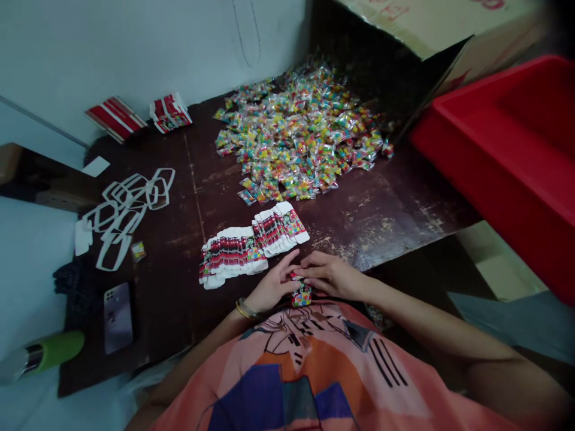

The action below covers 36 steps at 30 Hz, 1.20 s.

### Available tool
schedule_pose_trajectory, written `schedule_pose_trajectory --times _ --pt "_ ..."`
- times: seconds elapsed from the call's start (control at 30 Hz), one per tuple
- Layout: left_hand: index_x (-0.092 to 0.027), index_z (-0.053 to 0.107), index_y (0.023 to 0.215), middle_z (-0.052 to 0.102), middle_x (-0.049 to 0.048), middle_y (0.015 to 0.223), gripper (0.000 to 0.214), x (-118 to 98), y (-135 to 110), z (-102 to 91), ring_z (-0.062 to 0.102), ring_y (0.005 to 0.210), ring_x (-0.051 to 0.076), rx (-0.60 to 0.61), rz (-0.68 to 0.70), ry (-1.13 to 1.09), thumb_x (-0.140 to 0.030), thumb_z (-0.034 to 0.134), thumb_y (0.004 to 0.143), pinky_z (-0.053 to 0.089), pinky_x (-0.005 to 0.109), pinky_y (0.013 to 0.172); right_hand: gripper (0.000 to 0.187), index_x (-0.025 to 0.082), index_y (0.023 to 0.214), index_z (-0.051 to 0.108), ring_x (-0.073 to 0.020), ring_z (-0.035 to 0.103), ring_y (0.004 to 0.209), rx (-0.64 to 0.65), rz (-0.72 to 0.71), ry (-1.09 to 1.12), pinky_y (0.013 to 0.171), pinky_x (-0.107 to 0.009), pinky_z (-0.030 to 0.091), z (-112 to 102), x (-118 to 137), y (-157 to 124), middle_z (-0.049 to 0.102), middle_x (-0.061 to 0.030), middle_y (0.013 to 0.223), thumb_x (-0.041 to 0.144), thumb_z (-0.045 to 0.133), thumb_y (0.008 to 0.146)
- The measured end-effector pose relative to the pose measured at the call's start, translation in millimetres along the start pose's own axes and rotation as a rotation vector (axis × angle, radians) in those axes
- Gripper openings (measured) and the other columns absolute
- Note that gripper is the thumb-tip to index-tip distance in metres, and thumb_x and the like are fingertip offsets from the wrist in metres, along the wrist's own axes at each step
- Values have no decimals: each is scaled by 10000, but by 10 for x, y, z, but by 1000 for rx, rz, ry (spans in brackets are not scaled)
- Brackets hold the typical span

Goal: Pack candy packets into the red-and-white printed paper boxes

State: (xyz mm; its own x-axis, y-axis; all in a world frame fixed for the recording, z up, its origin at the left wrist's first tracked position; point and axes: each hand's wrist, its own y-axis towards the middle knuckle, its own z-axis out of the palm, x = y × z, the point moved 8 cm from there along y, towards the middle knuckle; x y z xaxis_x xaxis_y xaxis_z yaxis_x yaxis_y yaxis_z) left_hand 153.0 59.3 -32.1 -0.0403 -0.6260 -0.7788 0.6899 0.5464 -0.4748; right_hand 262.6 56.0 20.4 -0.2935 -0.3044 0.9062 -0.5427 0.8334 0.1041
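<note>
Close to my body, at the table's front edge, both hands meet around a small printed candy box with bright round dots on it. My left hand grips the box from the left side, its wrist in bracelets. From the right, my right hand has its fingers closed on the upper end of the same box, hiding that end. Just beyond my hands lies a fanned row of flat printed cartons, with white flaps showing. Farther back spreads a big heap of small clear candy packets.
A red plastic bin and a large cardboard box stand at right. Left are white paper bands, one loose candy packet, a phone and a green bottle. More flat carton stacks lean by the wall.
</note>
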Motion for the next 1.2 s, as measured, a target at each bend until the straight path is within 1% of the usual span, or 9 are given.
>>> schedule_pose_trajectory --times 0.2,0.27,0.37,0.47,0.6,0.77,0.87,1.0,1.2 --pt "-209 250 1471 591 85 1151 899 -115 108 -56 543 1021 189 -19 11 139 -138 676 682 407 297 888 261 247 1145 669 -201 540 1044 110 -191 -264 914 -365 453 -206 -156 210 611 -83 1120 279 561 910" --pt "-197 347 1431 606 39 993 834 -233 110 -111 547 857 156 12 -11 304 -156 680 668 419 282 805 261 262 1148 659 -202 522 1097 -28 -117 -382 962 -372 426 -775 -539 398 581 -72 1198 293 572 903" --pt "-239 508 1320 615 8 962 676 -421 26 -243 537 843 166 88 -70 610 -167 666 667 414 288 800 319 180 1160 637 -247 459 1165 -653 311 -671 1001 -400 359 -2173 -1234 340 522 -135 1277 320 598 876" --pt "-246 665 1083 642 7 987 455 -534 -107 -395 553 928 202 139 -100 866 -167 688 635 398 310 867 362 103 1186 613 -281 439 1170 -787 441 -721 981 -427 346 -2800 -1612 166 505 -203 1280 291 558 882" --pt "-192 628 890 634 -2 882 230 -521 -126 -619 573 875 195 -63 -52 823 -206 663 664 431 315 826 285 137 1103 655 -259 522 1020 -802 411 -720 916 -416 394 -2492 -1686 1 619 -154 1100 182 542 845" --pt "-196 454 1230 642 61 993 562 -163 203 -583 649 722 179 -237 -68 186 -381 658 741 511 308 648 262 144 1069 606 -231 583 851 -871 394 -646 803 -367 455 -1608 -1496 -217 653 -109 935 275 522 858" --pt "-145 495 1165 658 80 948 561 -80 408 -434 657 688 160 -282 -41 70 -328 729 689 530 275 620 264 178 954 578 -175 580 655 -845 437 -200 635 -295 469 -1197 -1374 -312 643 -45 788 421 501 888" --pt "-175 439 1197 648 100 1011 554 -64 527 -260 658 711 164 -254 4 21 -310 693 724 559 285 559 321 194 859 557 -118 533 533 -486 422 405 540 -248 453 -647 -1006 -109 622 11 717 489 653 778" --pt "-158 464 1244 623 59 882 567 -33 517 -63 610 678 141 -134 58 220 -257 673 726 531 222 467 286 167 777 613 -113 518 601 -461 316 64 567 -218 395 -716 -551 143 606 12 683 449 641 814"
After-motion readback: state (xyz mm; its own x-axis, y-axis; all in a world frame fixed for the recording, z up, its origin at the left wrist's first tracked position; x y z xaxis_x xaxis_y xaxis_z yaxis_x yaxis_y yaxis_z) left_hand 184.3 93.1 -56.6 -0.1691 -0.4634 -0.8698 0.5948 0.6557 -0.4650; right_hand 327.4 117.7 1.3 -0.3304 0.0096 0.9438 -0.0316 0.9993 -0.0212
